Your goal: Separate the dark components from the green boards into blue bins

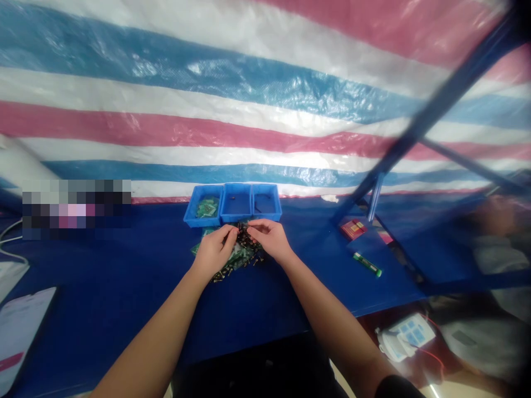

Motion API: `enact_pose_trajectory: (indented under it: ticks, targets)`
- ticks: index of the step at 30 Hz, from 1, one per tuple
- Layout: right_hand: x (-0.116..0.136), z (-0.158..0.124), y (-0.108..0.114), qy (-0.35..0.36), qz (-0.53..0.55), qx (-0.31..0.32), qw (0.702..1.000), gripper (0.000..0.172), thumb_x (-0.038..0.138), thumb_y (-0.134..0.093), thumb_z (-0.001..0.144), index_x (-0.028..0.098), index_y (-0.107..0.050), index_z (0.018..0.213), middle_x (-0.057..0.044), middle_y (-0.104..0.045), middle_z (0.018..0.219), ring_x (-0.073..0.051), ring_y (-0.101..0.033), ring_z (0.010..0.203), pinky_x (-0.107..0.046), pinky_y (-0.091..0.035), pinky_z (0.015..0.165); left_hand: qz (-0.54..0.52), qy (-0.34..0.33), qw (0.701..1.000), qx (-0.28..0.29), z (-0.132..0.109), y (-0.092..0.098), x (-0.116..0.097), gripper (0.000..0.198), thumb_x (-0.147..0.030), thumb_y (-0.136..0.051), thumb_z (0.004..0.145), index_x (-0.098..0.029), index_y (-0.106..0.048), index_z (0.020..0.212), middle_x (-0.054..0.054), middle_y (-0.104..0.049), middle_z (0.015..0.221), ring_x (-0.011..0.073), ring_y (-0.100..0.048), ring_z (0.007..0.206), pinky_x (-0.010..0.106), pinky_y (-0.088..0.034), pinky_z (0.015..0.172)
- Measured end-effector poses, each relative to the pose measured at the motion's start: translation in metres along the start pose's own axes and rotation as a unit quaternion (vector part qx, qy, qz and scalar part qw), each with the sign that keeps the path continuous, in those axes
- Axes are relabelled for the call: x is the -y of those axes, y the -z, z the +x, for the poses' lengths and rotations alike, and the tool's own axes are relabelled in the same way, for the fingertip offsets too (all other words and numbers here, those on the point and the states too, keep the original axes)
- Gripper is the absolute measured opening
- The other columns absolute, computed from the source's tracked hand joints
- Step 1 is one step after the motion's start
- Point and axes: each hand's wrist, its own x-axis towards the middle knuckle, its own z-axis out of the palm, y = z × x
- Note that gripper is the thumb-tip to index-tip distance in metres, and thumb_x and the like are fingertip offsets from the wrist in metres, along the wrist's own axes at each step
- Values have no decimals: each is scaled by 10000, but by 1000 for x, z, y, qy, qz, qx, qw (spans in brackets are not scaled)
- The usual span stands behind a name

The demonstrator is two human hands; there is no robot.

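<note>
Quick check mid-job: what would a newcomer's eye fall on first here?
Probably the red, white and blue striped sheet filling the background. Next, three blue bins standing side by side toward the far edge of the dark blue table. Just in front of them, the left grip and right grip work close together over a pile of small dark and green pieces.

whatever lies between the person's left hand (213, 251) and right hand (270, 237) is too small and dark to tell, and the hands hide part of the heap of small parts (244, 250). a speck in the middle blue tray (236, 210) is too small to name. a mosaic patch (77, 204) covers something at the left; the screen (25, 331) below it is cut off by the edge. a person (500, 254) at the right is blurred, and the green tube (367, 264) has unreadable print.
</note>
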Motion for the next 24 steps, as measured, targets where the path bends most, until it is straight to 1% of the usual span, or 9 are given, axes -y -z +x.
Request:
enact_pose_trajectory:
  ticks: [3, 6, 7, 10, 12, 14, 17, 20, 24]
  targets:
    - [3, -1, 0, 21, 15, 16, 1000, 449, 383, -738, 724, 183, -681, 1121, -76, -746, 972, -206, -712, 803, -363, -592, 766, 1, -8, 1000, -3, 0, -1, 0, 342, -417, -393, 969, -195, -624, 847, -6, -643, 655, 137, -593, 590, 225, -428, 599]
    - [6, -3, -1, 86, 34, 61, 994, 575, 359, -709, 755, 254, -572, 1304, -62, -631, 1286, -226, -664, 1065, -391, -556, 910, 3, -12, 1000, 0, 0, -1, 1, 337, -408, -404, 965, -193, -620, 822, -8, -632, 649, 133, -581, 581, 225, -419, 589]
    - [6, -4, 0, 99, 21, 64, 993, 509, 352, -681, 783, 255, -596, 1276, -55, -637, 1278, -222, -662, 1070, -391, -550, 922, 4, -14, 1000, 1, 0, -1, 1, 338, -407, -404, 965, -194, -620, 815, -8, -630, 648, 132, -579, 581, 225, -418, 587]
    - [2, -3, 2, 116, -83, 24, 989, 237, 314, -599, 845, 228, -721, 1028, -49, -733, 1037, -201, -696, 912, -371, -558, 867, 9, -18, 1000, 2, 0, -1, 1, 335, -405, -406, 963, -195, -626, 822, -6, -633, 649, 132, -580, 582, 226, -419, 588]
    - [-1, -2, 5, 141, -183, -12, 973, 182, 271, -600, 838, 233, -735, 954, -43, -743, 949, -202, -684, 855, -373, -545, 848, 13, -20, 1000, -3, 0, 0, 1, 332, -406, -410, 961, -194, -628, 827, -4, -639, 653, 132, -582, 583, 225, -419, 586]
    - [-4, 0, 7, 171, -270, -23, 947, 181, 228, -612, 822, 245, -733, 955, -40, -739, 950, -213, -662, 882, -388, -513, 881, 14, -22, 1000, -5, 0, 0, 0, 341, -413, -410, 961, -193, -630, 825, -2, -641, 652, 133, -581, 579, 224, -420, 581]
    - [-4, 2, 10, 193, -346, 16, 918, 187, 202, -648, 792, 244, -731, 954, -48, -726, 959, -225, -635, 935, -396, -475, 918, 14, -25, 1000, 1, 1, 0, 0, 357, -422, -401, 963, -193, -633, 816, 0, -636, 644, 135, -580, 572, 225, -421, 573]
    - [-5, 4, 12, 189, -363, 60, 910, 192, 181, -657, 779, 230, -733, 948, -59, -706, 972, -218, -632, 935, -364, -489, 884, 15, -22, 1000, 6, 1, 1, 0, 347, -415, -409, 962, -194, -625, 804, -3, -629, 641, 133, -576, 572, 224, -412, 567]
    - [-10, 4, 12, 180, -365, 66, 911, 247, 111, -594, 798, 234, -733, 959, -55, -714, 952, -212, -643, 900, -342, -501, 839, 16, -18, 1000, 9, 0, 0, 1, 327, -395, -421, 961, -192, -619, 798, -6, -620, 645, 128, -565, 577, 224, -405, 579]
